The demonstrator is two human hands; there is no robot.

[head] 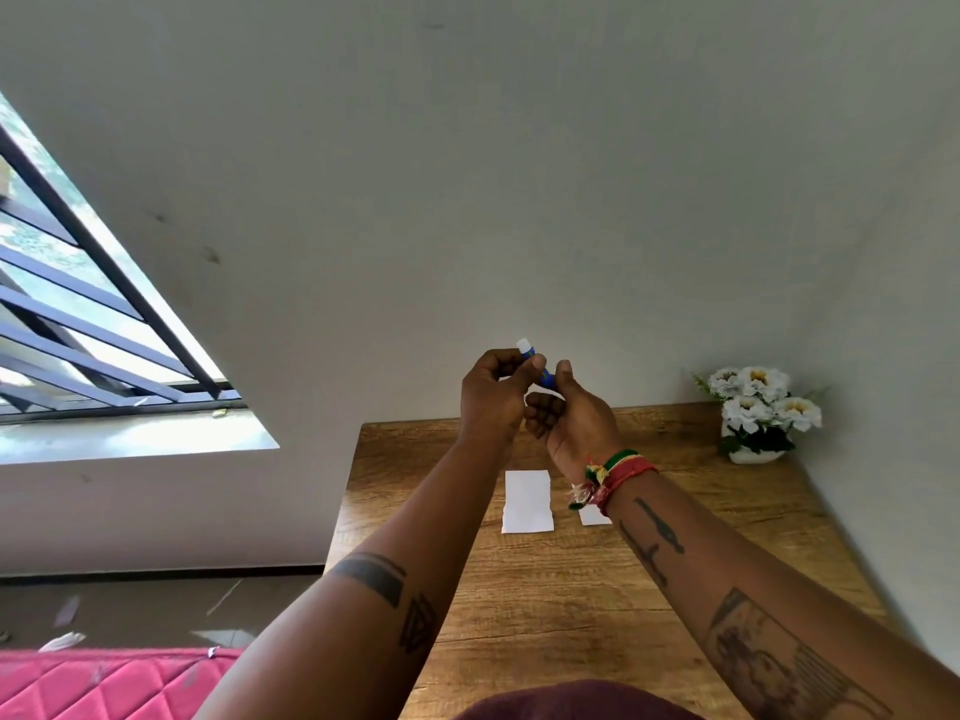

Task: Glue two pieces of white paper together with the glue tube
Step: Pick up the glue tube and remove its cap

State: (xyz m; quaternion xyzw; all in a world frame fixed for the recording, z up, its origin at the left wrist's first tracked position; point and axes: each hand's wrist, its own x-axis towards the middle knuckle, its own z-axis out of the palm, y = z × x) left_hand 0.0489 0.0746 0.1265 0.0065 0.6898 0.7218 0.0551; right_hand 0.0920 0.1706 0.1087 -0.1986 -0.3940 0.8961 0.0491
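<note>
A small blue glue tube (543, 375) with a white cap end (523, 346) is held up above the far part of the wooden table (545, 605). My left hand (491, 394) pinches its upper, capped end. My right hand (571, 415) grips its lower body from the right. One white paper piece (527, 501) lies flat on the table below my hands. A second white piece (592, 514) lies just right of it, mostly hidden behind my right wrist and its woven bracelets.
A white pot of white flowers (756, 413) stands at the table's far right corner against the wall. A barred window (93, 324) is at left. A pink quilted mattress (104, 683) lies on the floor left of the table.
</note>
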